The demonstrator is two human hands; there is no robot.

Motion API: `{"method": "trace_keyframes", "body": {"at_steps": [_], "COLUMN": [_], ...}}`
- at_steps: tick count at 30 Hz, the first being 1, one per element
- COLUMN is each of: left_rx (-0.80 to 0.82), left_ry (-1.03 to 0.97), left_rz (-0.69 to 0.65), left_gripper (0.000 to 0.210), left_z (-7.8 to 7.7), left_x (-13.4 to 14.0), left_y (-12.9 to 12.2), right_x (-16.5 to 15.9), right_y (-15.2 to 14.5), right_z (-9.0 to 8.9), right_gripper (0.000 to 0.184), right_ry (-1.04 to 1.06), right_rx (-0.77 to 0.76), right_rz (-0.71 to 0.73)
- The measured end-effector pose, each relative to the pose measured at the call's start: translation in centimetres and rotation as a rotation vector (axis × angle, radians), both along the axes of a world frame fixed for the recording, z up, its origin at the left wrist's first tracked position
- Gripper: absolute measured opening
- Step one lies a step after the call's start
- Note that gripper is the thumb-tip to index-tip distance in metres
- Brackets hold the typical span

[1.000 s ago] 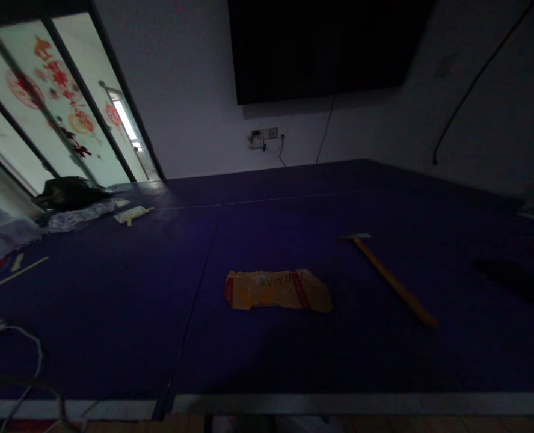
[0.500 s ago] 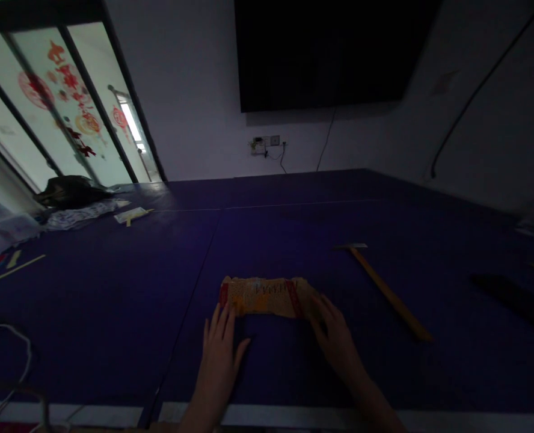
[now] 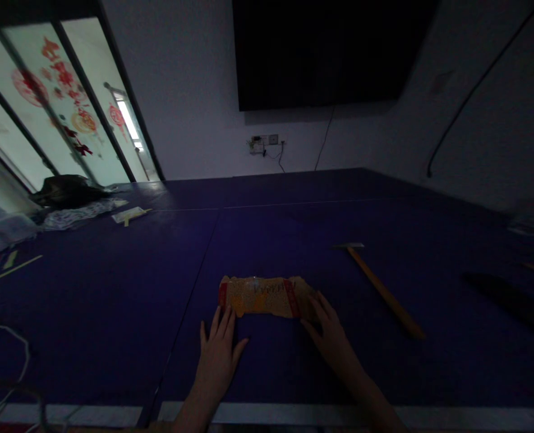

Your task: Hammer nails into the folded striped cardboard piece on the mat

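Observation:
A yellowish, grainy-looking packet [image 3: 260, 296] with red bands lies flat on the purple tabletop [image 3: 267, 361]. My left hand [image 3: 219, 355] rests palm down below its left end, fingers spread and fingertips at the packet's lower edge. At the other end, my right hand [image 3: 332, 340] has its fingers over the packet's right corner, the thumb held apart near the lower edge. Neither hand grips it. To the right lies a hammer [image 3: 382, 288] with a wooden handle, its head pointing away from me.
A long dark object [image 3: 506, 300] lies at the right. At the left are a white cable [image 3: 26, 355], yellow strips [image 3: 12, 270], a small white pack [image 3: 129, 215] and a black bag [image 3: 68, 189]. A dark screen [image 3: 330, 54] hangs on the wall.
My right thumb has shifted left toward the packet's lower edge, and my left fingers are slightly more spread. The packet lies nearly as before; the view has shifted slightly.

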State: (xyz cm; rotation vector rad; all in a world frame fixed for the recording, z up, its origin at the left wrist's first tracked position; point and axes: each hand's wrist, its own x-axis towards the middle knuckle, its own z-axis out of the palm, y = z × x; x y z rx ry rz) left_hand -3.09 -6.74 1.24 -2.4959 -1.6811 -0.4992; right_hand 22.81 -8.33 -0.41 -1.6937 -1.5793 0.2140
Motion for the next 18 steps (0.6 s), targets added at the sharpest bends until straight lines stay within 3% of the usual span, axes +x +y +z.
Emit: {"method": "trace_keyframes", "body": {"at_steps": [3, 6, 9, 13, 15, 18], "left_rx": [0.031, -0.046, -0.367, -0.965, -1.082, -1.103], "left_ry": [-0.130, -0.439, -0.946, -1.705, -1.937, -2.083], "left_rz": [-0.024, -0.116, -0.115, 0.115, 0.170, 0.163], "left_gripper": [0.045, 0.040, 0.041, 0.046, 0.039, 0.032], "left_z": [0.0, 0.4, 1.2, 2.4, 3.0, 3.7], "left_x": [-0.1, 0.4, 2.4, 6.3, 7.7, 8.6], "left_y": [-0.1, -0.6, -1.4, -2.3, -2.4, -1.9], "right_x": [2.4, 4.8, 5.5, 4.9, 4.7, 4.7], "right_y": [2.4, 6.3, 9.8, 11.3, 10.9, 10.0], "right_z": [1.1, 2.6, 3.3, 2.9, 2.7, 2.8], "right_gripper": [0.048, 0.040, 0.042, 0.051, 0.053, 0.054], "right_ry": [0.170, 0.369, 0.422, 0.446, 0.441, 0.427], "right_rx": [-0.029, -0.096, -0.128, -0.169, -0.181, -0.189], "right_rz": [0.006, 0.161, 0.264, 0.336, 0.357, 0.371]}}
